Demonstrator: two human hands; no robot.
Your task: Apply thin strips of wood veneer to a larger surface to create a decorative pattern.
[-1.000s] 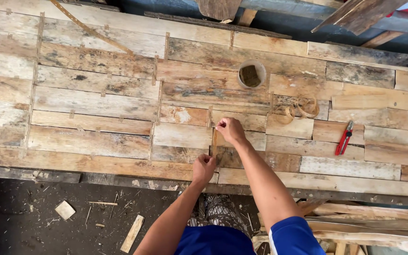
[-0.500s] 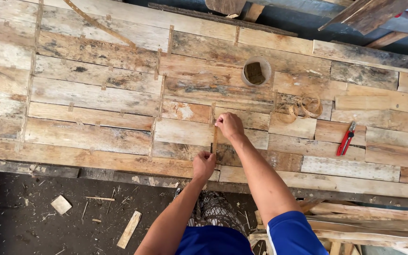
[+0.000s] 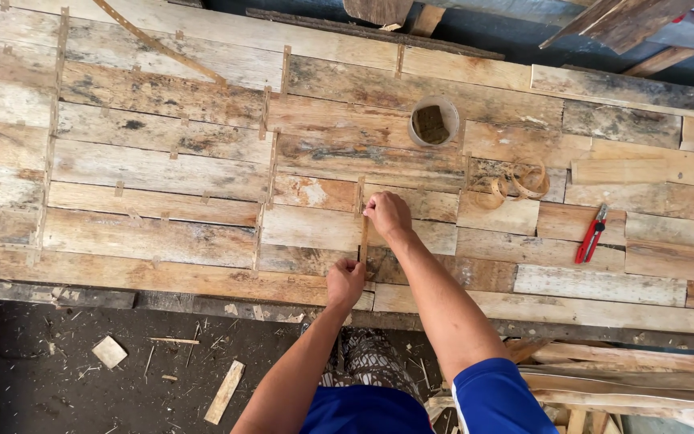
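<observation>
A big panel of weathered wooden boards (image 3: 162, 173) lies flat before me. My right hand (image 3: 387, 215) pinches the far end of a thin wooden strip (image 3: 363, 239) that lies upright across the boards near the panel's front middle. My left hand (image 3: 345, 281) grips the strip's near end, close to the panel's front edge. Similar thin strips join other boards on the panel.
A small round cup (image 3: 433, 122) stands on the boards beyond my hands. Curled wood bands (image 3: 516, 183) lie to the right, and red-handled pliers (image 3: 591, 233) further right. Wood scraps (image 3: 224, 391) lie on the dark ground below. Loose planks (image 3: 628, 378) pile at lower right.
Both hands stay at the strip; the view has drifted slightly, and my right hand sits a little lower on the boards.
</observation>
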